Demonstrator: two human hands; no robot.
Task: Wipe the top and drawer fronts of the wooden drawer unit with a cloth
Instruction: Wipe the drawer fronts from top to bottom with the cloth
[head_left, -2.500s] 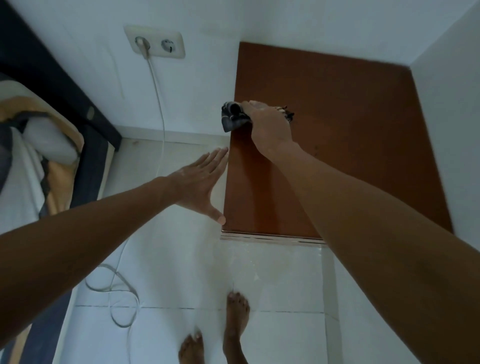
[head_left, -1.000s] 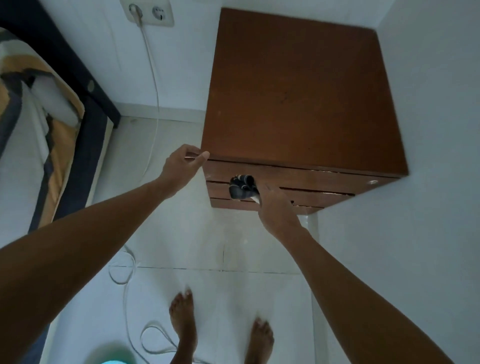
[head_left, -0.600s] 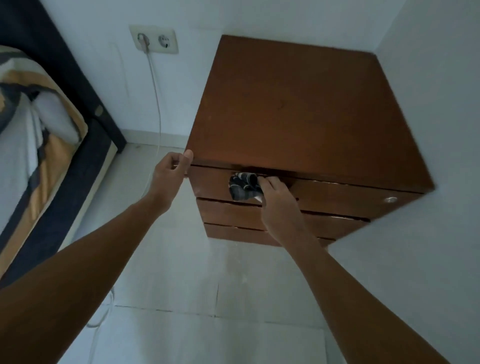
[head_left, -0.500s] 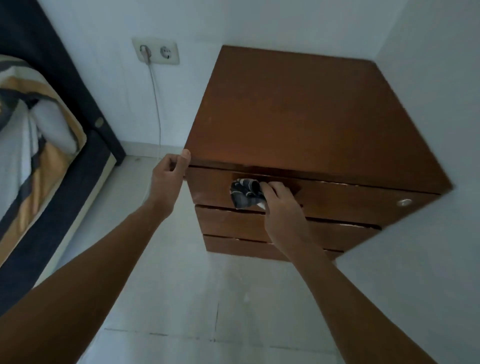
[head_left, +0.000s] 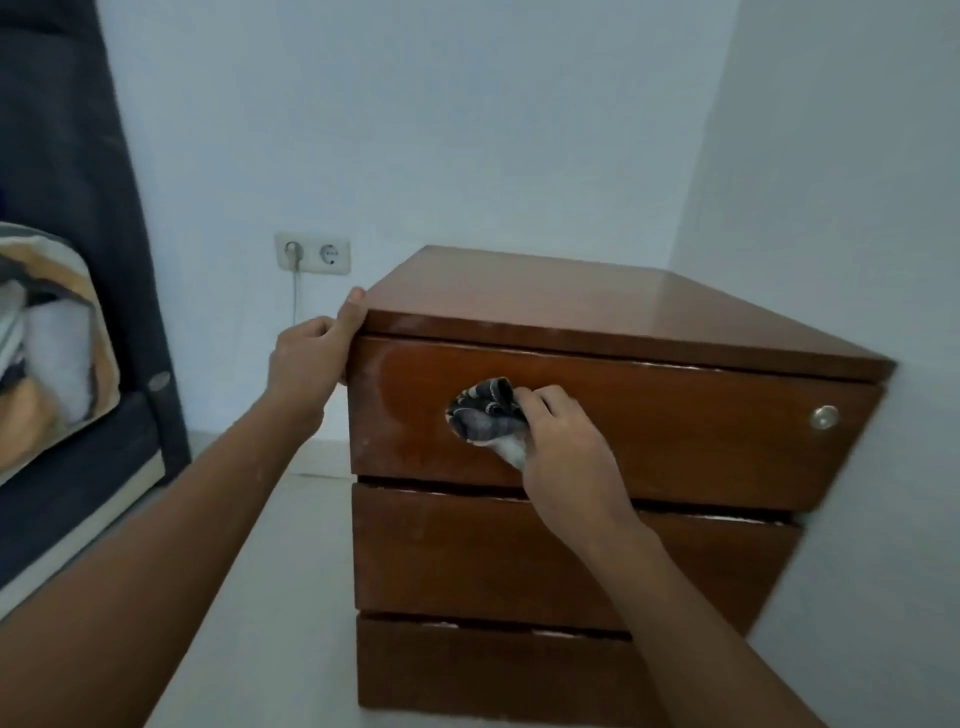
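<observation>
My left hand (head_left: 309, 358) grips the top left front corner of the drawer unit (head_left: 571, 467), thumb up on the edge, fingers curled round the side. My right hand (head_left: 563, 447) holds the bunched cloth (head_left: 485, 413) and presses it against the top drawer front. Both forearms reach forward from the lower frame, the right one angled up leftward.
</observation>
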